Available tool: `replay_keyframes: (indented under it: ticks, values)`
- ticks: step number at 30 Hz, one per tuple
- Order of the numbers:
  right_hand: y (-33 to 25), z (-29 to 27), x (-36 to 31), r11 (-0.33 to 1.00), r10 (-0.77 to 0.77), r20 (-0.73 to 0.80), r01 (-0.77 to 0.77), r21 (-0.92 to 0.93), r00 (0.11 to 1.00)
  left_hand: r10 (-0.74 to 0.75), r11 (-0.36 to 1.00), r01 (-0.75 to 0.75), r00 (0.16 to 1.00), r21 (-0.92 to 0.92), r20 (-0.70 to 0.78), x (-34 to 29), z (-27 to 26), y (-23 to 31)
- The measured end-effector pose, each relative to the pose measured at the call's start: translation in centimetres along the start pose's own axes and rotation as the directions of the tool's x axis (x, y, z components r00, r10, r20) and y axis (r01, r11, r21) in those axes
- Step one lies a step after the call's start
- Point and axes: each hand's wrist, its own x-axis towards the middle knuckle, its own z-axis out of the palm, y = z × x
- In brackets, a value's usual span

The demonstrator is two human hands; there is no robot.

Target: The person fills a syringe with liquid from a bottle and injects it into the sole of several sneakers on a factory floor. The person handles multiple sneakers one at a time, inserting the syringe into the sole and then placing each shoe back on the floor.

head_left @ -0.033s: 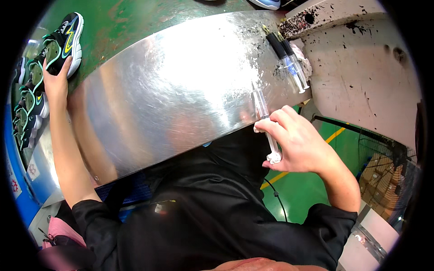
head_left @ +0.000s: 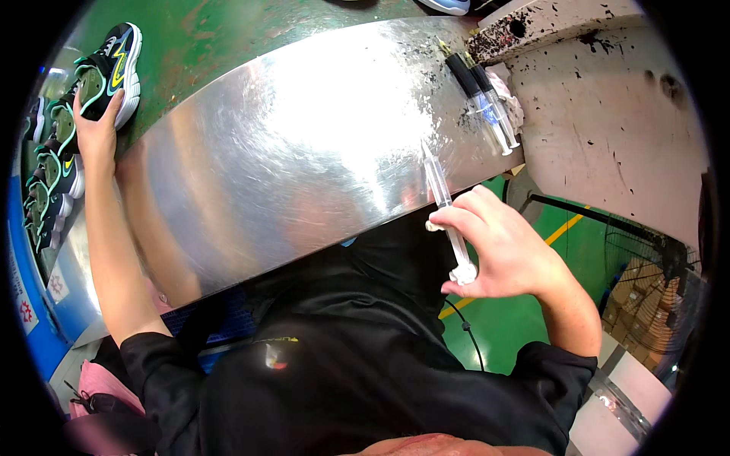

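Observation:
At the far left my left hand (head_left: 96,137) is closed on the heel end of a black sports shoe (head_left: 115,74) with a white sole, yellow mark and teal trim. My thumb presses one side and a finger the other. On the right, my right hand (head_left: 502,247) grips a clear syringe (head_left: 439,182) by its flange and plunger. White wrapping covers the flange and plunger end. The thin tip points away from me, over the metal table. Two syringes with dark contents (head_left: 477,95) lie at the table's far right, next to a crumpled cloth (head_left: 506,95).
Several similar shoes (head_left: 57,186) stand in a row at the left edge. A shiny metal table (head_left: 251,205) spans the middle, with a green surface (head_left: 198,38) beyond it. A stained pale machine body (head_left: 608,129) rises at the right. A wire-guarded fan (head_left: 650,296) stands below it.
My right hand and its syringe have shifted slightly down, toward me. The left hand and shoe appear almost unchanged.

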Motion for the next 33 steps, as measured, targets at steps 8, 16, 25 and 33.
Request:
replay_keyframes:
  ticks: [8,16,25,33]
  values:
    - [4.6,5.8,-1.2,-0.200,0.191,-0.309,0.345,0.917,0.932,-0.200,0.777,0.275,0.961,-0.567,0.191,1.1,0.1,1.4]
    - [5.8,8.1,-0.8,-0.507,0.319,-0.371,0.488,0.711,0.872,0.003,0.792,0.165,0.962,-0.588,0.274,-10.9,-7.8,3.1]
    - [3.2,7.5,-1.6,-0.199,0.345,-0.438,0.520,0.830,0.830,-0.049,0.746,0.287,0.924,-0.601,0.380,-18.2,-10.6,2.0]
    - [0.7,7.5,-2.7,0.291,0.371,-0.472,0.382,0.877,0.800,-0.105,0.957,0.254,0.756,-0.142,0.646,-4.6,-3.0,2.8]
